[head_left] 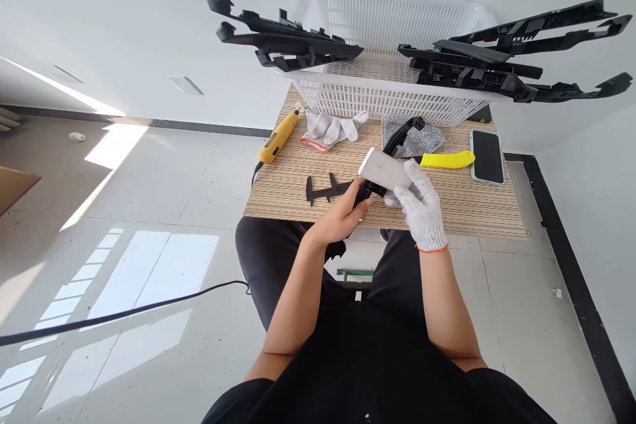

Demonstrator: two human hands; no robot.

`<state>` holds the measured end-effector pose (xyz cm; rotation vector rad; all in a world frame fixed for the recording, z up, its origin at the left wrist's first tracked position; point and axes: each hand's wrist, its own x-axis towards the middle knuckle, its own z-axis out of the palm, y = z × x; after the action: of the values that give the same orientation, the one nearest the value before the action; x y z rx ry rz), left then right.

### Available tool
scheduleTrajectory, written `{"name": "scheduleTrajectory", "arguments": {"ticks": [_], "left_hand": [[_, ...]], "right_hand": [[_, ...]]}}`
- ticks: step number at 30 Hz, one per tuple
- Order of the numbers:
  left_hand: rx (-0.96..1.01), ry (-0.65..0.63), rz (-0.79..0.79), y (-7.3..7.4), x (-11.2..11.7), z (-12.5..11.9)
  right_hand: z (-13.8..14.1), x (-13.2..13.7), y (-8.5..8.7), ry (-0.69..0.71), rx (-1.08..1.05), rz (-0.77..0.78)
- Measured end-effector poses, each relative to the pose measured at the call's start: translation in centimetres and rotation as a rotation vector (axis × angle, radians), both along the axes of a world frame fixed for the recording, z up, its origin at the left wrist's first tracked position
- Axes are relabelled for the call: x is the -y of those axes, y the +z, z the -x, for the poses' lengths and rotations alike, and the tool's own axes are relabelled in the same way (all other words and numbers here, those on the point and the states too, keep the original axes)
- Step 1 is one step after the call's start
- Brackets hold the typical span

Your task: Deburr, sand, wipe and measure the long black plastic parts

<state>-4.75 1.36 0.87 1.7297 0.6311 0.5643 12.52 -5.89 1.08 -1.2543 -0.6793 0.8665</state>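
My bare left hand (342,213) is closed around a long black plastic trim piece (396,139), whose hooked end points away from me toward the basket. My right hand (421,209), in a white knit glove with an orange cuff, grips a white flat rectangular block (383,169) with rounded edges. The block lies over the middle of the trim piece and hides part of it; whether the two touch I cannot tell. Just left of them, a black caliper (325,191) rests on the striped table (477,212). The lower end of the trim piece hangs below my left hand.
A white plastic basket (382,89) at the back holds several black trim pieces (308,43) jutting out both sides. On the table lie a yellow corded rotary tool (279,137), a white glove (332,129), a grey cloth (430,139), a yellow-handled knife (447,159) and a phone (487,156).
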Motion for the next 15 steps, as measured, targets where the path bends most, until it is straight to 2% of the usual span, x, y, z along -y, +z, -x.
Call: {"name": "scheduleTrajectory", "arguments": {"ticks": [3, 4, 8, 12, 15], "left_hand": [[0.006, -0.008, 0.012, -0.03, -0.03, -0.02], [0.011, -0.012, 0.025, -0.02, -0.04, -0.01], [0.052, -0.017, 0.066, -0.08, -0.04, 0.05], [0.062, -0.017, 0.042, -0.23, -0.04, 0.04], [0.081, -0.013, 0.079, -0.27, -0.03, 0.03]], "right_hand": [[0.07, -0.29, -0.03, -0.205, -0.021, -0.1], [0.06, -0.35, -0.01, -0.216, -0.026, -0.105], [-0.12, -0.26, 0.06, -0.053, -0.03, 0.007], [-0.3, -0.17, -0.28, -0.175, -0.038, -0.063], [-0.33, -0.25, -0.42, -0.049, -0.009, -0.017]]}}
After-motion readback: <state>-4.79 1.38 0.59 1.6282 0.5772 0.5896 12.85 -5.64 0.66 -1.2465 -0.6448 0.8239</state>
